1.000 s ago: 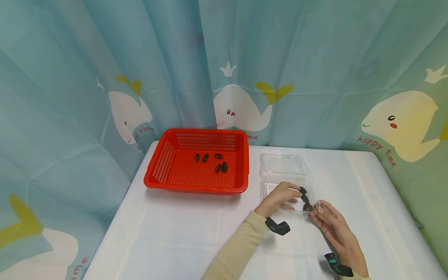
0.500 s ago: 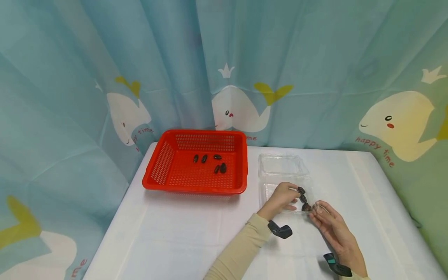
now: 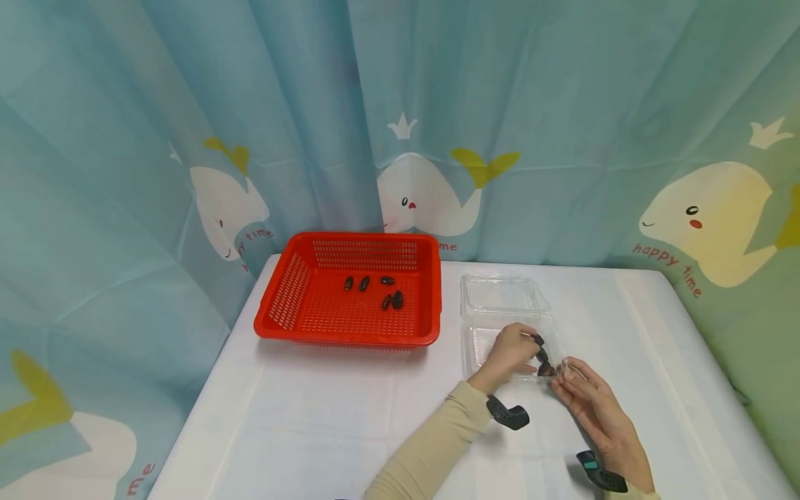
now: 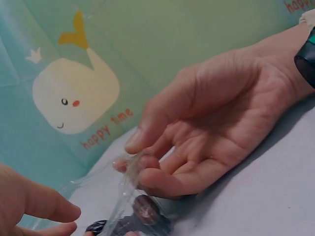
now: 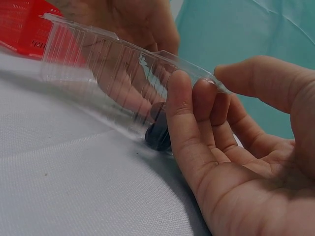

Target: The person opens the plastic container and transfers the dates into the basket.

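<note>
A clear plastic clamshell box (image 3: 475, 340) lies with its lid folded back on the table. Along its right side runs a row of dark oval dates (image 3: 542, 354). My left hand (image 3: 509, 351) reaches into the box from the left, bent fingertips right at the upper dates and thumb apart from them. At the near right corner my right hand (image 3: 600, 406) pinches the rim between thumb and fingers. Through the clear wall in the right wrist view, a dark date (image 5: 158, 133) shows close to those fingers. Part of the row is hidden by my left fingers.
A red slotted plastic basket (image 3: 275, 326) stands at the back left, with several dark dates (image 3: 397, 300) on its floor. The box lid (image 3: 500, 292) lies behind the tray half. A whale-print curtain (image 3: 562, 139) hangs along the back of the white-covered table (image 3: 300, 417).
My left hand has shifted slightly to the right over the row of dates, its wrist moving right and a little nearer. My right hand keeps its grip on the box corner.
</note>
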The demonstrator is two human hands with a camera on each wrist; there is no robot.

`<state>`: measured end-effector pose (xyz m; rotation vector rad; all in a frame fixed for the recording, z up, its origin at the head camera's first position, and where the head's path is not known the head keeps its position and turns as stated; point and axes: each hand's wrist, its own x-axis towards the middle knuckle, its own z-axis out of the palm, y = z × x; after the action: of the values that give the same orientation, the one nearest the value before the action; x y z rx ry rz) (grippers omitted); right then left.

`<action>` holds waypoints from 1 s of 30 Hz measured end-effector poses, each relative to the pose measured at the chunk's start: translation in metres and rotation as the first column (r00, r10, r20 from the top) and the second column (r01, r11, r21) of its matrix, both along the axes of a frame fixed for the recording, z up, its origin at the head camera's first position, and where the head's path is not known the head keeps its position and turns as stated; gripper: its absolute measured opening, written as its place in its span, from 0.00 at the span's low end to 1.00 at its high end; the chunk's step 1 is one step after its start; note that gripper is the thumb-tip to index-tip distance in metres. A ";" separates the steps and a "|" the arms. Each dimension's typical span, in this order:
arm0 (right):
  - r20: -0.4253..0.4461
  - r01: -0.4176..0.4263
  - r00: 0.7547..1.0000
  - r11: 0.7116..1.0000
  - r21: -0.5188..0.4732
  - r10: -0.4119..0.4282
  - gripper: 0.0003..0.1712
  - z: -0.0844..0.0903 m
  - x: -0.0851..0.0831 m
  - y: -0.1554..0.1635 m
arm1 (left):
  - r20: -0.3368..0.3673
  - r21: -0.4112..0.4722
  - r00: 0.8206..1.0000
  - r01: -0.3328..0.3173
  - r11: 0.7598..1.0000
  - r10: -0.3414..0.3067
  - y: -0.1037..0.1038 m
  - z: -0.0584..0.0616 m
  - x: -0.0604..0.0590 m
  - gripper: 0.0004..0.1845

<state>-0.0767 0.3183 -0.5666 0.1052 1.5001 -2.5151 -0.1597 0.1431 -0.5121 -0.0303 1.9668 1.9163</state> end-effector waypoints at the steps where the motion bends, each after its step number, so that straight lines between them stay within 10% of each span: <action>1: 0.000 0.001 1.000 1.000 0.002 -0.001 0.15 0.000 0.000 0.000 | -0.006 -0.005 1.000 -0.007 1.000 0.007 0.001 -0.001 0.000 0.20; 13: -0.026 -0.002 1.000 1.000 -0.023 0.002 0.15 -0.001 0.000 0.000 | -0.223 -0.335 0.970 0.012 0.942 -0.092 0.008 0.000 0.000 0.17; 30: -0.046 -0.015 0.999 1.000 -0.024 0.014 0.15 -0.002 0.001 0.000 | -0.251 -0.402 0.954 0.053 0.914 -0.166 0.014 -0.002 -0.004 0.16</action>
<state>-0.0758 0.3183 -0.5682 0.0336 1.4815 -2.5399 -0.1633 0.1575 -0.5139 0.2525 2.4570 1.4921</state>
